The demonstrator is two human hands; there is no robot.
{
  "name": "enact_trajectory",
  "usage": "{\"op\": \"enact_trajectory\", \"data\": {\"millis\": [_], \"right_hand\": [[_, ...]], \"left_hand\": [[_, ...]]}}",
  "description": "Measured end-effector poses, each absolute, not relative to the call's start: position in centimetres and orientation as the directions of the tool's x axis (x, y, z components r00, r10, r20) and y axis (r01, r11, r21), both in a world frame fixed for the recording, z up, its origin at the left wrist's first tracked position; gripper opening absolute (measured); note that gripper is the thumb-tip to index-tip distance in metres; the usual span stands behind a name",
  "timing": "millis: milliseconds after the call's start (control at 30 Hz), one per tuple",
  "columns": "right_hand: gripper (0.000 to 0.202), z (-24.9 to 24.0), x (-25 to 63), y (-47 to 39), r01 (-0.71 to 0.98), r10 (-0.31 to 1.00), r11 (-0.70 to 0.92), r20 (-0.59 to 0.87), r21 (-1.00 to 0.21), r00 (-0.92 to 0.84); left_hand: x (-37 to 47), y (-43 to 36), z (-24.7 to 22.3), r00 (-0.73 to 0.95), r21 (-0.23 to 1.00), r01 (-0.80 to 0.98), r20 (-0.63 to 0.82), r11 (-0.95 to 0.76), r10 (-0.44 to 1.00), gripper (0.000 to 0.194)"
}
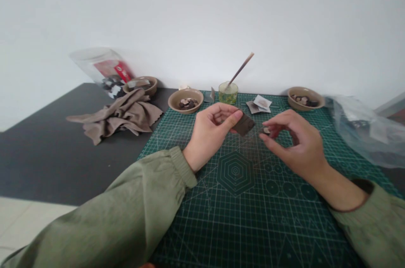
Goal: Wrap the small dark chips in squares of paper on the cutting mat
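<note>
My left hand [212,129] pinches a flat dark brown-grey square piece [243,124] between thumb and fingers, above the green cutting mat [240,221]. Close to its right edge, my right hand [294,143] holds a small dark chip with a pale face [265,131] between thumb and forefinger. A narrow gap shows between the chip and the square piece. What the two pieces are made of I cannot tell.
Bowls of small dark and pale chips stand left [185,101] and right [305,99]. A glass [228,93] holds a slanted stick [242,68]. Small square packets [262,103] lie nearby. A crumpled brown cloth [123,116] is left, a clear plastic bag [370,128] right.
</note>
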State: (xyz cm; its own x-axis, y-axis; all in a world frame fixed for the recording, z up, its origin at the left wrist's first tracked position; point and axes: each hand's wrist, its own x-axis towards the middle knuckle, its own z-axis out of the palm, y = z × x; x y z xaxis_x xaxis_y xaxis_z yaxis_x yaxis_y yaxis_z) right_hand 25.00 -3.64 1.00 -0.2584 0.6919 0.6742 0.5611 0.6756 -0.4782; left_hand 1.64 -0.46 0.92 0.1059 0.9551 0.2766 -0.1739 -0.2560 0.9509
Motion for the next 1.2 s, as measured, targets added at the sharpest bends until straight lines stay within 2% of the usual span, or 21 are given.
{"op": "enact_trajectory", "data": {"millis": [100, 267, 567, 967, 1067, 1200], "right_hand": [[0.031, 1.1, 24.8, -3.6, 0.548, 0.627, 0.741, 0.692, -0.388, -0.357], [0.037, 0.8, 24.7, -3.3, 0.526, 0.622, 0.761, 0.659, -0.380, -0.423], [0.022, 0.8, 25.1, -3.6, 0.606, 0.747, 0.626, 0.600, -0.491, -0.286], [0.012, 0.7, 24.7, -3.7, 0.663, 0.752, 0.581, 0.623, -0.472, -0.216], [0.010, 0.6, 24.7, -3.7, 0.622, 0.786, 0.550, 0.596, -0.557, -0.162], [0.022, 0.7, 24.8, -3.5, 0.399, 0.894, 0.436, 0.441, -0.807, -0.084]], "left_hand": [[2.3, -0.7, 0.6, 0.205, 0.971, -0.132, 0.225, -0.201, 0.952, 0.032], [2.5, -0.8, 0.2, 0.312, 0.971, -0.185, 0.202, -0.149, 0.929, 0.039], [2.5, -0.8, 0.1, 0.361, 0.957, -0.287, 0.153, -0.046, 0.920, 0.047], [3.0, -1.3, 0.4, 0.356, 0.947, -0.321, 0.105, 0.016, 0.928, 0.049], [3.0, -1.2, 0.3, 0.350, 0.951, -0.310, 0.107, 0.008, 0.931, 0.048], [2.9, -1.0, 0.2, 0.334, 0.952, -0.304, 0.132, -0.026, 0.933, 0.045]]}}
